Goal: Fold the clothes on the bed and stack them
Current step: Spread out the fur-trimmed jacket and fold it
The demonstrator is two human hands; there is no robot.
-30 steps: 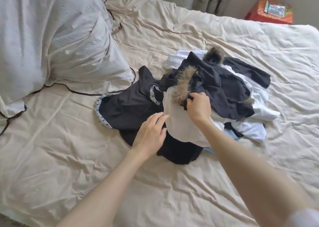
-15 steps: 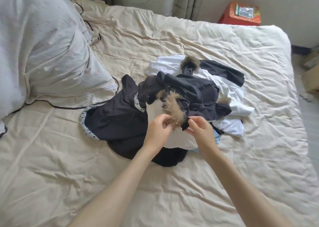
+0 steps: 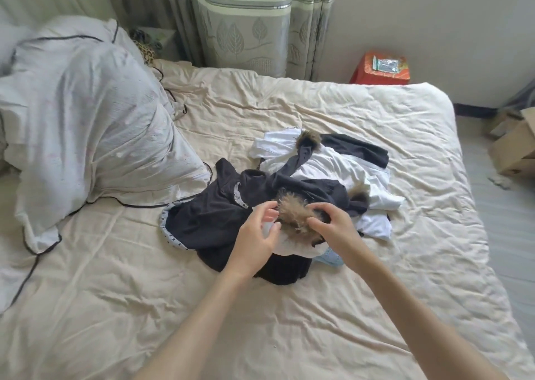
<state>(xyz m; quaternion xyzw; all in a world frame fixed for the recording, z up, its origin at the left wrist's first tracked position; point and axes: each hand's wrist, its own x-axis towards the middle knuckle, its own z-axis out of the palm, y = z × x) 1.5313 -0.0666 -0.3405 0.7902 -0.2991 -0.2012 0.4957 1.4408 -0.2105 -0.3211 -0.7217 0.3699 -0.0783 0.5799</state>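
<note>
Bracketing the tan fur trim (image 3: 292, 214) on the near edge of the clothes pile (image 3: 304, 194) mid-bed (image 3: 405, 278), the right hand (image 3: 333, 229) is curling onto its right end while the left hand (image 3: 257, 235) is hovering loose-fingered, empty, just left, both equally near.

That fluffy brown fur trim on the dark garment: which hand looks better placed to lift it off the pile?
Probably the right hand: its fingers already curl onto the fluffy brown fur trim, while the left hand hovers open beside it.
</note>
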